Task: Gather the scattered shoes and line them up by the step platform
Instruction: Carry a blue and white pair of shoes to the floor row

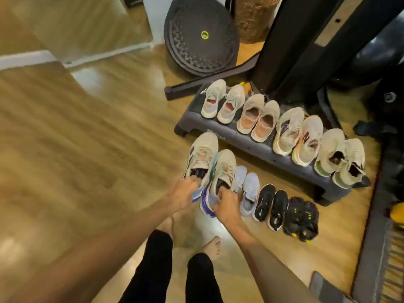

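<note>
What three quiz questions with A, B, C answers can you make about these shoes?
1. Where are the black shoes?
A) on the floor
B) on the step
C) in a basket

2. How many shoes are on the step?
A) four
B) eight
C) twelve

3. What is the right hand doing?
A) hanging open
B) gripping a shoe
C) pressing the floor

Answers:
1 A, they stand in the floor row in front of the step.
2 B, four pairs line its top.
3 B, its fingers curl round the heel of a beige shoe, as the left hand does on another.
</note>
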`<state>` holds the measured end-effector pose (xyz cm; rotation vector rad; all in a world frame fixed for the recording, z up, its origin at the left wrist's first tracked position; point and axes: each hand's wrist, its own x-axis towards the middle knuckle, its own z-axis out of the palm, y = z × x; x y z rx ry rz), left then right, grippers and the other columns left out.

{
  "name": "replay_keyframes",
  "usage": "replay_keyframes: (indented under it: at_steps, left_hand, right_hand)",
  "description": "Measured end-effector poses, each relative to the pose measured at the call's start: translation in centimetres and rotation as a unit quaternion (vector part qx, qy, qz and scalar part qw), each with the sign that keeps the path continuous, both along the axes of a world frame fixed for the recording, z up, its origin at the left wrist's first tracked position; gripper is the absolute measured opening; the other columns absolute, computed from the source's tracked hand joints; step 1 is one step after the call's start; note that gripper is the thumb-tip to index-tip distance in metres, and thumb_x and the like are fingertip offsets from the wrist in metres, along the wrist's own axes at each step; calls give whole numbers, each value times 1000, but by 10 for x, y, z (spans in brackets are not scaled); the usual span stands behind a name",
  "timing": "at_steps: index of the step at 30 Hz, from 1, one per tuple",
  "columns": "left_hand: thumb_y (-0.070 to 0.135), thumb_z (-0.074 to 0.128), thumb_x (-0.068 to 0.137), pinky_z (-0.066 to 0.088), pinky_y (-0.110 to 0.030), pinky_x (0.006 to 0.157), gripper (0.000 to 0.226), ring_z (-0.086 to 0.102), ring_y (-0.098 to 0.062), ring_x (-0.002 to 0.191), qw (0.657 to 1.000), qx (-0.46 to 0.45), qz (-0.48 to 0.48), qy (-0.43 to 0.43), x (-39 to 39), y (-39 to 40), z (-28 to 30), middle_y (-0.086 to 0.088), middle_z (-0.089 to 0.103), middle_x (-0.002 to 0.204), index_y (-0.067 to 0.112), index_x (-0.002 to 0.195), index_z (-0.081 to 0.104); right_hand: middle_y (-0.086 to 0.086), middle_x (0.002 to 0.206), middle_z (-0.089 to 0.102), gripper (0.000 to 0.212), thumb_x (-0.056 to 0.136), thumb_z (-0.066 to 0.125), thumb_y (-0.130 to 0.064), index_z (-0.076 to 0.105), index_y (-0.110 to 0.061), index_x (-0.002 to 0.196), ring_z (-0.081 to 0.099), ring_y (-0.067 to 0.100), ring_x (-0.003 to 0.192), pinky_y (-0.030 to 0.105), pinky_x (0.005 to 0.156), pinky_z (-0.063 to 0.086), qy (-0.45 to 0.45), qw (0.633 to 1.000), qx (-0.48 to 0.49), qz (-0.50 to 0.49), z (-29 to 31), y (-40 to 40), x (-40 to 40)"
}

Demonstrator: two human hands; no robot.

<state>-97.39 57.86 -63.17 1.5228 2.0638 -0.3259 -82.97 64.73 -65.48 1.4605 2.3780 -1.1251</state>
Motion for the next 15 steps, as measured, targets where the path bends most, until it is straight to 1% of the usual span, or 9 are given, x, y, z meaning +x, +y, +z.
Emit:
replay_keyframes:
  at_steps: [1, 3, 5, 7, 9, 10, 11, 13, 15]
  left_hand:
    - [3, 53, 86, 44, -38, 80, 42, 55, -30, 113, 1000, -7, -8, 4, -8, 11, -27, -8, 47, 130, 9, 126, 42]
    - [1, 51, 85, 44, -37, 78, 42, 56, -30, 111, 1000, -16, -14, 4, -26, 29, -83, -7, 47, 128, 10, 125, 43]
    - [1, 52, 82, 41, -35, 74, 39, 57, -29, 108, 1000, -3, -8, -16, -45, 43, -145, -6, 49, 125, 11, 120, 47]
    - [-1, 52, 81, 33, -31, 67, 36, 58, -30, 103, 1000, 1, -15, -22, -64, 54, -206, -7, 51, 121, 10, 116, 50]
    - [-3, 52, 82, 27, -30, 65, 33, 58, -32, 99, 999, 0, -31, -28, -79, 65, -266, -9, 51, 118, 9, 113, 51]
    - [-2, 52, 82, 26, -30, 64, 32, 59, -33, 98, 999, 5, -37, -26, -85, 69, -297, -9, 51, 118, 9, 112, 51]
    - [-1, 53, 82, 26, -29, 64, 31, 59, -32, 97, 999, 14, -45, -19, -89, 73, -328, -8, 51, 117, 10, 111, 51]
    - [1, 55, 82, 26, -29, 64, 31, 59, -30, 97, 998, 21, -59, -17, -94, 82, -385, -6, 50, 117, 13, 110, 50]
    - [3, 56, 82, 27, -29, 63, 31, 60, -28, 96, 997, 26, -65, -26, -91, 91, -428, -4, 50, 116, 14, 110, 50]
  right_hand:
    - [14, 77, 52, 25, 80, 62, -4, 39, -14, 78, 48, 28, 74, 29, 58, 19, -3, 1000, -5, 5, -25, 8, -7]
    - [19, 91, 54, 25, 83, 59, -3, 37, -16, 83, 50, 31, 87, 27, 61, 18, -4, 1000, -11, 11, -81, 23, -15]
    - [17, 87, 48, 33, 79, 55, 4, 31, -18, 73, 44, 29, 85, 28, 62, 18, 8, 1000, -8, 8, -141, 34, -22]
    - [13, 85, 43, 42, 74, 52, 9, 25, -21, 67, 39, 25, 82, 29, 63, 20, 10, 1000, -14, 3, -196, 45, -31]
    - [17, 90, 47, 30, 72, 54, 10, 40, -16, 72, 42, 28, 86, 29, 66, 23, 14, 1000, -19, 4, -255, 56, -38]
    - [19, 94, 49, 23, 72, 55, 11, 48, -10, 80, 45, 30, 89, 29, 68, 22, 10, 1000, -18, 2, -285, 61, -40]
    - [20, 96, 50, 22, 70, 54, 11, 52, -5, 85, 46, 32, 90, 28, 68, 20, 7, 1000, -14, 1, -314, 65, -41]
    - [19, 97, 50, 26, 66, 54, 10, 51, -6, 86, 45, 32, 92, 26, 67, 15, -2, 1000, -7, -3, -365, 73, -44]
    - [16, 100, 49, 31, 70, 56, 8, 46, -17, 85, 44, 27, 91, 27, 69, 19, -4, 1000, -1, -15, -406, 80, -48]
